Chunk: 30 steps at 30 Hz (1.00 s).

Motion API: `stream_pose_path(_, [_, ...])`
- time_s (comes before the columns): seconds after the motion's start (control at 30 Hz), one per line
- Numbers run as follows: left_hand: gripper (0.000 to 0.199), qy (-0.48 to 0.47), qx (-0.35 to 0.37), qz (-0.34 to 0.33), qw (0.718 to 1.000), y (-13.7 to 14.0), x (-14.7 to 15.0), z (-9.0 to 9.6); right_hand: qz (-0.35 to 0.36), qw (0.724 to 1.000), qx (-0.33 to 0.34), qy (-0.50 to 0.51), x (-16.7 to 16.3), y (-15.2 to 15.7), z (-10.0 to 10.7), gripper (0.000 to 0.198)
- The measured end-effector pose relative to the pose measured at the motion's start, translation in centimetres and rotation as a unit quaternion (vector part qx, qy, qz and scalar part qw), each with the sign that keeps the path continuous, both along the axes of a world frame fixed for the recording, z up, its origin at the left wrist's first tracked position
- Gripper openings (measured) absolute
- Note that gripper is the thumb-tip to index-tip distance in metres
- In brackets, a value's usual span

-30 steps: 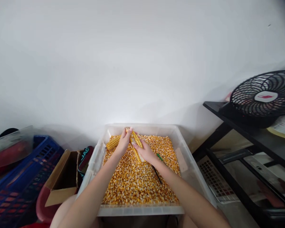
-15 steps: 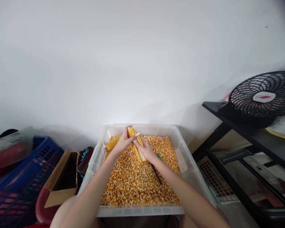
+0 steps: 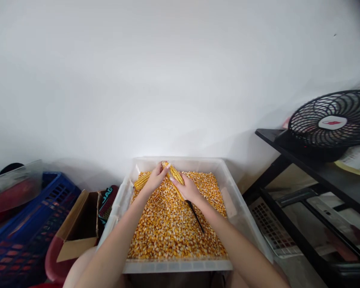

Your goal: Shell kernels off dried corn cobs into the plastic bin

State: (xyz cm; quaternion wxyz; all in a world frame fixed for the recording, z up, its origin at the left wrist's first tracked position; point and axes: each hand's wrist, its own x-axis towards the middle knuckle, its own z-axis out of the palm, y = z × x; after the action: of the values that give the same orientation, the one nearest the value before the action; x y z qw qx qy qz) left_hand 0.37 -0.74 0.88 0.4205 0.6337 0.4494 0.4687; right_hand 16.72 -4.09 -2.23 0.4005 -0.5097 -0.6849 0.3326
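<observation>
Both hands hold one ear of corn (image 3: 176, 174) above the far half of a clear plastic bin (image 3: 177, 265). My left hand (image 3: 156, 177) wraps round its upper end, thumb across the front. Lower down, my right hand (image 3: 188, 188) grips the ear from the right, covering part of it. Loose corn kernels (image 3: 165, 228) fill the bin beneath. More corn ears (image 3: 142, 181) lie at the bin's far left, beside my left wrist. A thin black tool (image 3: 195, 218) rests on the kernels under my right wrist; its upper end is hidden.
To the left stand an open cardboard box (image 3: 81, 224), a dark mesh object (image 3: 108, 202) with letters and a blue plastic crate (image 3: 21, 236). At the right a black shelf (image 3: 318, 180) carries a black fan (image 3: 333, 120). A white wall (image 3: 180, 80) rises behind the bin.
My right hand has shifted slightly right and down along the ear, and the ear is turned in my hands. The thumbs have moved a little apart.
</observation>
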Motion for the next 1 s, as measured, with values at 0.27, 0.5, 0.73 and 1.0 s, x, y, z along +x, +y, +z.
stream_pose_path(0.27, [0.026, -0.070, -0.030, 0.027, 0.997, -0.3, 0.4, -0.1, 0.001, 0.993, 0.029, -0.111, 0.9, 0.2, 0.4, 0.043])
stream_pose_path(0.5, [0.020, -0.135, -0.165, 0.050, 0.976, -0.2, 1.2, -1.7, -0.029, 0.957, 0.035, -0.287, 0.9, -0.1, 0.4, 0.044])
stream_pose_path(0.73, [0.021, 0.006, -0.300, 0.034, 0.953, 1.4, 0.7, -4.2, -0.010, 0.925, 0.010, -0.379, 0.7, 0.0, 0.0, 0.052])
stream_pose_path(1.0, [0.032, -0.020, -0.333, 0.002, 0.943, 2.3, -0.1, -5.4, -0.017, 0.919, 0.011, -0.395, 0.8, 0.3, -0.3, 0.051])
